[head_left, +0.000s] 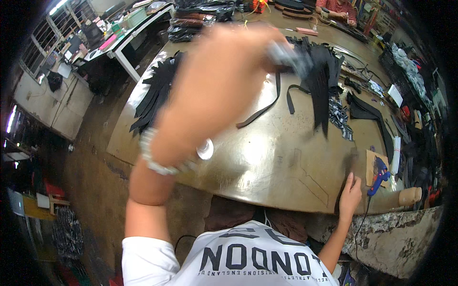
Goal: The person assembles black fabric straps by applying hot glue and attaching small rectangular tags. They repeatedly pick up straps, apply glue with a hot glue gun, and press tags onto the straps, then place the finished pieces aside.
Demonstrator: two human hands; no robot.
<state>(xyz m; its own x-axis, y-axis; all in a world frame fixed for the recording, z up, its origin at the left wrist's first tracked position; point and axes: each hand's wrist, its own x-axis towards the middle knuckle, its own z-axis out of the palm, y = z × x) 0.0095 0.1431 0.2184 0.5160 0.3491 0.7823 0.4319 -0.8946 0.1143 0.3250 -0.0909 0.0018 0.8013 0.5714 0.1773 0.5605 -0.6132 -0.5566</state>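
My left hand (234, 62) is raised close in front of me, smeared by motion, with a pale beaded bracelet (149, 155) on its wrist. At its fingers is a blurred grey, shiny thing (288, 57) whose kind I cannot make out. Just beyond it a black pointed piece of material (322, 95) extends over the table; whether the hand holds it is unclear. Low at the table's right front edge, my right hand (350, 194) is closed on a dark, blurred strip (352, 162) that juts past the fingertips. Small grey-and-black pieces (339, 119) lie heaped between the hands.
On the shiny table (257, 162) are black cut pieces (153, 95), a thin black strap (262, 114) and drawn outlines. A blue glue gun (380, 178) rests at right beside a tape roll (409, 196). Bagged bundles (191, 21) stand behind. A person in red stripes (341, 9) sits opposite.
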